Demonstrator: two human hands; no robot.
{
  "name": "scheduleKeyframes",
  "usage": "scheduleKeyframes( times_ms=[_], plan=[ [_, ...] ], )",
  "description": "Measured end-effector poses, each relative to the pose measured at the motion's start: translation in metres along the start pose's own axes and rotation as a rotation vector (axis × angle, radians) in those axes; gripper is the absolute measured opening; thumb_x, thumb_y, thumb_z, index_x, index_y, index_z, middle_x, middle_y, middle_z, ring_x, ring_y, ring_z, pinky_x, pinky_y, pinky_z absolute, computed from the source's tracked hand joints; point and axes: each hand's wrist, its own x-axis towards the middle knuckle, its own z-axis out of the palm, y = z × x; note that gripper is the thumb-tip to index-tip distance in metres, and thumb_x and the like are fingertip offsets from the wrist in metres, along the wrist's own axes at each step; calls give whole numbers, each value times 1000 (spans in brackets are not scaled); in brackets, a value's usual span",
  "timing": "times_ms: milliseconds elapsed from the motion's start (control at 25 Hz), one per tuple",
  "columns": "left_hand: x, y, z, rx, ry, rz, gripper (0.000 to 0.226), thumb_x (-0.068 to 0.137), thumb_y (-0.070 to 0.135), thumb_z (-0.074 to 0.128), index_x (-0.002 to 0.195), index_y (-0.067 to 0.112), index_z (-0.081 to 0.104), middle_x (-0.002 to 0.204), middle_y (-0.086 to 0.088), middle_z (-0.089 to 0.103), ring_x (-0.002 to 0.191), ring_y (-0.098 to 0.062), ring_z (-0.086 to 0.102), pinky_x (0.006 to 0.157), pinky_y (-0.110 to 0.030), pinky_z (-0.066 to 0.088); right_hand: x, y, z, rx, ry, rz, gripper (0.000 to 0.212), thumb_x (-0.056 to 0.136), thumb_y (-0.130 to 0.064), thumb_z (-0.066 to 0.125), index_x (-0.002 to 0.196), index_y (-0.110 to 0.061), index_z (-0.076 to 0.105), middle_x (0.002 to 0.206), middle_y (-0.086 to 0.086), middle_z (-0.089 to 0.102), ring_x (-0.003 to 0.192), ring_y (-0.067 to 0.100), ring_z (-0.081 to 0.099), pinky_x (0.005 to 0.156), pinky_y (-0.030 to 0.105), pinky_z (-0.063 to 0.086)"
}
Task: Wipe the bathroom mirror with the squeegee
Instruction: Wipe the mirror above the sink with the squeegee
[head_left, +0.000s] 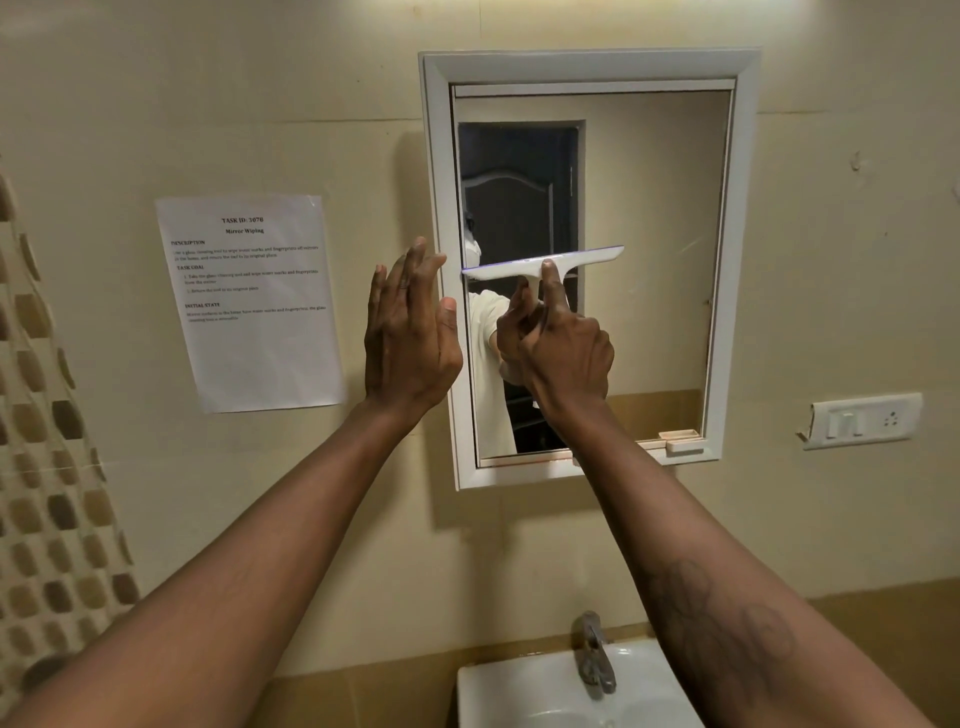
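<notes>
Tiles (47, 519) in a brown-and-cream pattern fill the far left edge of the wall. Next comes a paper (249, 301) stuck to the wall, headed "Mirror Wiping". Just right of it the left hand (410, 332) is raised with its back to the camera, fingers straight and loosely together, holding nothing; its fingertips overlap the left side of the frame (587, 65), though whether they touch it cannot be told. The frame is white and surrounds the mirror (649, 234), which hangs on the cream wall and reflects a dark doorway and part of a person in a light shirt. On the left half of the glass, about mid-height, sits the squeegee (545, 262): white, its blade level and pressed toward the mirror, its left end near the frame's inner edge. The right hand (563, 353) grips its handle from below, fingers curled round it and the forefinger laid up along the neck to the blade. A tattoo marks the right forearm. Below the arms stand a tap (595, 654) and a white sink (519, 686). At far right, a switch plate (862, 420) is mounted on the wall.
</notes>
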Motion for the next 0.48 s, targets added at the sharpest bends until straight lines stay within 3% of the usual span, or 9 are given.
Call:
scheduleKeyframes(
  times_ms=[80, 160, 280, 480],
  plan=[
    [-4, 0, -1, -1, -5, -3, 47, 101, 15, 47, 148, 9, 49, 163, -12, 41, 153, -27, 39, 130, -50, 21, -10, 2, -2, 9, -51, 19, 59, 107, -50, 44, 159, -27, 30, 59, 1, 48, 49, 16, 52, 54, 35, 55],
    [-7, -1, -2, -2, -14, -11, 47, 101, 15, 48, 148, 8, 49, 163, -12, 41, 153, -27, 39, 130, -50, 21, -34, 9, -3, 20, -109, 14, 65, 105, -51, 48, 161, -26, 26, 62, 0, 48, 49, 8, 47, 53, 29, 50],
    [-14, 0, -1, -1, -36, -18, 47, 102, 17, 48, 148, 9, 49, 164, -12, 41, 152, -28, 39, 131, -49, 21, -92, 30, -2, -24, -181, 10, 71, 100, -26, 56, 163, -23, 21, 62, 0, 44, 48, 3, 34, 52, 26, 37],
    [-29, 4, 6, 4, -95, -29, 46, 103, 18, 49, 148, 11, 49, 165, -10, 38, 154, -27, 37, 131, -48, 20, -155, 48, -8, -48, -324, 73, 73, 101, -18, 50, 164, -24, 14, 65, 3, 50, 55, 14, 48, 55, 31, 45]
  ],
)
